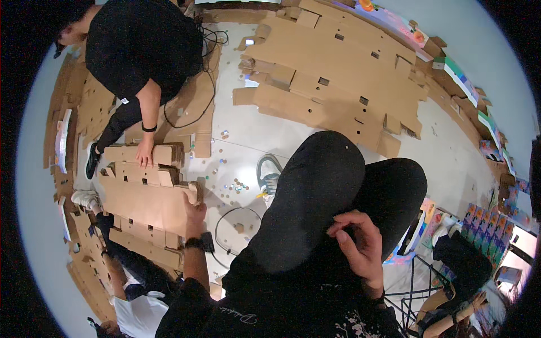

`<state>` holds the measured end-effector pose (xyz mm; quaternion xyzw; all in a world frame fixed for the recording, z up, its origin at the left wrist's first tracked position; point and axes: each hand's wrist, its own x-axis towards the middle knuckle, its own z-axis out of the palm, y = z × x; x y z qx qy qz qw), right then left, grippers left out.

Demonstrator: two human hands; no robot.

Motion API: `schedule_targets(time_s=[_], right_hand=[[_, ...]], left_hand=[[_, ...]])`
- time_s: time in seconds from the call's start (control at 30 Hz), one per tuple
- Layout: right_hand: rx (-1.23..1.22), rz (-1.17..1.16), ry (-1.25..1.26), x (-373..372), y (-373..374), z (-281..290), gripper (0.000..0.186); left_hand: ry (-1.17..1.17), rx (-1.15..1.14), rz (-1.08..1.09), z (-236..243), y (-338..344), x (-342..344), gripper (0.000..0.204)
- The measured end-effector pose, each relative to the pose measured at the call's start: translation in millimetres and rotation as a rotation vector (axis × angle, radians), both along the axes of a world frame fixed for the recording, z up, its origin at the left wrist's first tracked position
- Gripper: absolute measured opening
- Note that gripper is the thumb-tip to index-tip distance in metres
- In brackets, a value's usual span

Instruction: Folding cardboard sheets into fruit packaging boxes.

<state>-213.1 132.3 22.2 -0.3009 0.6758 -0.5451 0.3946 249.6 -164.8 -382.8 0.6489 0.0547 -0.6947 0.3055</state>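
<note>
My left hand (194, 213), with a dark watch on its wrist, reaches out to the left and grips the near right edge of a flattened cardboard box (143, 203) on a low stack. Another person's hand (145, 155) presses on the far part of the same stack. Over my lap hovers my right hand (363, 248), fingers loosely bent and apart from the thumb, with nothing in it. My dark-trousered knees (327, 174) fill the middle of the view.
Large flattened cardboard sheets (338, 73) cover the floor ahead. Black cable (211, 107) trails beside a crouching person (143, 45). Small round bits (236, 185) are scattered near my shoe (269, 172). More people sit at lower left and lower right, beside colourful boxes (482, 228).
</note>
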Motion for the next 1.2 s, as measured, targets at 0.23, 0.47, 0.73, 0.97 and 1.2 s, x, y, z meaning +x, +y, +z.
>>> schedule_targets(time_s=[0.23,0.47,0.73,0.97,1.2], right_hand=[[0.008,-0.012,0.066,-3.9,4.9,-0.5,0.021],[0.067,-0.068,0.052,-2.6,7.3,2.3,0.023],[0.039,-0.079,0.191,-1.0,2.8,-0.9,0.02],[0.055,-0.154,0.255,4.9,3.3,-4.9,0.017],[0.055,-0.13,0.29,1.4,2.3,-7.9,0.017]], left_hand=[[-0.287,-0.5,-0.572,-4.7,-1.2,-5.2,0.098],[-0.127,-0.313,-0.378,-2.6,-27.5,6.9,0.101],[-0.033,-0.16,-0.258,-11.0,-53.4,-12.9,0.088],[-0.046,-0.172,-0.267,-18.8,-45.1,-12.9,0.078],[-0.033,-0.123,-0.192,-23.7,-37.9,-17.6,0.071]])
